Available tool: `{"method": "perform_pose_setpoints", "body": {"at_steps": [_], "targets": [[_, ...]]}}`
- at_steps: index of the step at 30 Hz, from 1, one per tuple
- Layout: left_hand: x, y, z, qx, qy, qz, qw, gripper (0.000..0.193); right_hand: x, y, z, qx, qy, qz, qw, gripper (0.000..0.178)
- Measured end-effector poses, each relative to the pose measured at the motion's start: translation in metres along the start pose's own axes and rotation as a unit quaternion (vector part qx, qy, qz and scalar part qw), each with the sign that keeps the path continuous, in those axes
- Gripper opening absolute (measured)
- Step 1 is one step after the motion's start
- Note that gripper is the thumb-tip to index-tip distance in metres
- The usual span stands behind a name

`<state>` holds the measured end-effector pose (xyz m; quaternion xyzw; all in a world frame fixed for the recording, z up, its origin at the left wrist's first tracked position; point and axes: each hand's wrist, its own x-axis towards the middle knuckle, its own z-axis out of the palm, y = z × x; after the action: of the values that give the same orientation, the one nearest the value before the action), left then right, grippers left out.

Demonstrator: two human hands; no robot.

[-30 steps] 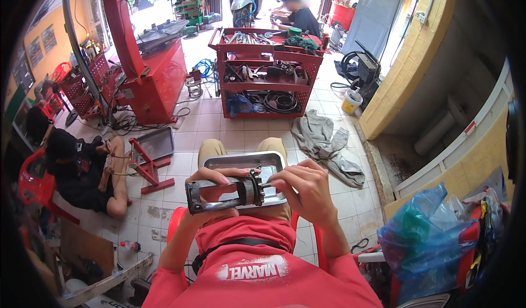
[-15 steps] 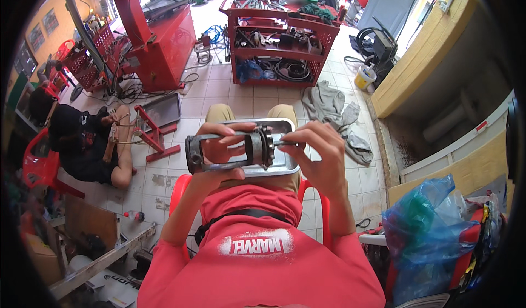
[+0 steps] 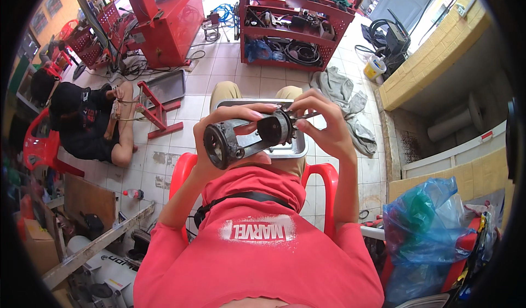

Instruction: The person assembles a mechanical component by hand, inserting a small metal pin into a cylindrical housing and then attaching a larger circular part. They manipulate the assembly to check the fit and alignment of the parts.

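A dark metal cage-like machine part (image 3: 267,130), with a round open end and long side bars, is held over my lap. My left hand (image 3: 233,113) wraps round it, fingers along the far bar and thumb underneath. The part's toothed ring (image 3: 286,126) points to the right. There my right hand (image 3: 331,130) has its fingers bent in a pinch around a thin metal rod (image 3: 312,114) that sticks out from the ring's side. Whether the rod is fixed to the part I cannot tell. Beneath both hands a silver metal tray (image 3: 299,148) rests on my lap, its inside mostly hidden.
A red tool trolley (image 3: 296,34) stands ahead, with a grey cloth (image 3: 350,108) on the tiled floor nearby. To the left a person in black (image 3: 85,127) sits by a red metal stand (image 3: 159,110). A blue plastic bag (image 3: 422,226) hangs at my right.
The metal part has been tilted, so its round open end now faces more toward me, and it sits slightly farther right. My right hand stays at the toothed end.
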<state>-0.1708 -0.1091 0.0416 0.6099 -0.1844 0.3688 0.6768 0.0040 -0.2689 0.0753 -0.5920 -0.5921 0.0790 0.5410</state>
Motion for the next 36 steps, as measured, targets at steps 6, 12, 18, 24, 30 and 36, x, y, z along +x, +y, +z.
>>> {"method": "perform_pose_setpoints", "body": {"at_steps": [6, 12, 18, 24, 30, 36], "targets": [[0.0, -0.006, -0.002, -0.024, 0.024, -0.008, 0.999, 0.065, -0.004, 0.006, 0.001, -0.041, -0.008, 0.016, 0.999, 0.014], [0.001, -0.006, -0.01, -0.053, 0.008, -0.007, 0.999, 0.069, -0.004, -0.004, 0.004, -0.132, 0.011, -0.029, 0.991, 0.01], [0.005, -0.003, -0.012, -0.134, 0.02, -0.037, 0.99, 0.073, -0.008, -0.014, 0.007, -0.158, 0.052, -0.011, 0.986, 0.01], [0.006, -0.01, -0.031, 0.029, 0.047, -0.072, 0.996, 0.079, -0.009, -0.02, 0.006, -0.297, 0.138, -0.107, 0.939, 0.016], [0.015, -0.005, -0.026, 0.282, 0.073, 0.042, 0.956, 0.081, -0.012, -0.025, 0.004, -0.405, 0.154, -0.133, 0.891, 0.015], [0.017, 0.012, -0.025, 0.558, -0.005, 0.143, 0.817, 0.058, -0.013, -0.025, 0.002, -0.461, 0.101, -0.116, 0.874, 0.021]]}}
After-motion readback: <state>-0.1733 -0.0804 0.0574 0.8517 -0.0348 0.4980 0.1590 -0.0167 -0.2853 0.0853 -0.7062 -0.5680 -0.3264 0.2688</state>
